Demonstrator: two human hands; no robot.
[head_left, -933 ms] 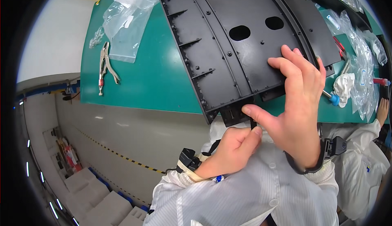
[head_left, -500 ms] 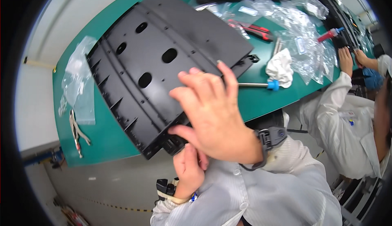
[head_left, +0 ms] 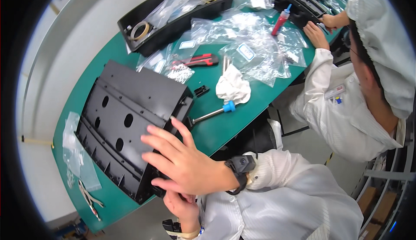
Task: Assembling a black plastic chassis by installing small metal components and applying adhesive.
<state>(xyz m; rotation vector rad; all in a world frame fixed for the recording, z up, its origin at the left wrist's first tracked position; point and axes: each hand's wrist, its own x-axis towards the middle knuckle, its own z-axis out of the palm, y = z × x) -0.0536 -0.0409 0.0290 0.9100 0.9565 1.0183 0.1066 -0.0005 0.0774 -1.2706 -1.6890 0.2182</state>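
A large black panel point(head_left: 143, 94) with oval holes and ribs along one edge lies on the green table, its near corner close to me. My right hand point(head_left: 186, 164) rests over the panel's near right edge, fingers spread, thumb down by the corner. Below it, my left hand point(head_left: 184, 207) is closed at that corner. Its fingertips are partly hidden behind the right hand, so what they pinch cannot be made out. A black ribbed part point(head_left: 158, 191) shows at the corner beside the fingers. A blue-handled screwdriver point(head_left: 212, 113) lies just right of the panel.
Beyond the panel lie a small black part point(head_left: 201, 91), a red-and-black cutter point(head_left: 201, 60), a white cloth point(head_left: 233, 85) and clear plastic bags point(head_left: 255, 45). A black bin point(head_left: 173, 19) stands at the back. Pliers point(head_left: 89, 199) lie left; a co-worker point(head_left: 338, 97) works at right.
My view has swung right and up, so the panel and hands appear lower left and the bin shows more fully. Both hands stay at the same panel corner.
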